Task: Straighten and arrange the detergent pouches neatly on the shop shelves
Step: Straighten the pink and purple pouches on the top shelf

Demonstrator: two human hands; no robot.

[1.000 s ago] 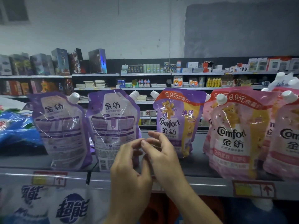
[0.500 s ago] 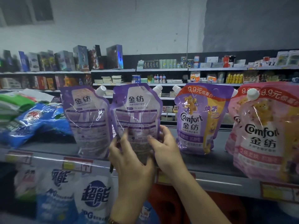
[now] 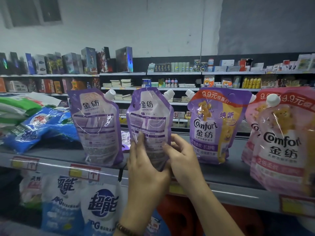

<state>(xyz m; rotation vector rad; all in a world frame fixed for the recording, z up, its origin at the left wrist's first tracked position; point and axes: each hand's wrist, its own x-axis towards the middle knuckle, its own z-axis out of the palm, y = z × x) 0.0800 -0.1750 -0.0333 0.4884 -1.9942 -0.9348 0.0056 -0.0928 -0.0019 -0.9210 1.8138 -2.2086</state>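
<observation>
Several spouted detergent pouches stand on the grey shelf [image 3: 226, 174]. The middle purple pouch [image 3: 150, 114] shows its back label and leans slightly. My left hand [image 3: 144, 166] grips its lower left edge and my right hand [image 3: 182, 157] holds its lower right edge. Another back-facing purple pouch [image 3: 97, 126] stands to its left. A front-facing purple Comfort pouch [image 3: 213, 126] stands to the right, apart from my hands. Pink Comfort pouches [image 3: 283, 143] crowd the right end of the shelf.
Blue and green detergent bags [image 3: 35, 126] lie in a heap at the shelf's left end. Blue-and-white bags [image 3: 100, 208] fill the shelf below. Price tags [image 3: 85, 172] run along the shelf's front rail. Stocked shelves line the far wall.
My hands went from empty in front of the shelf to holding the middle purple pouch by its lower edges. The camera view shifted left.
</observation>
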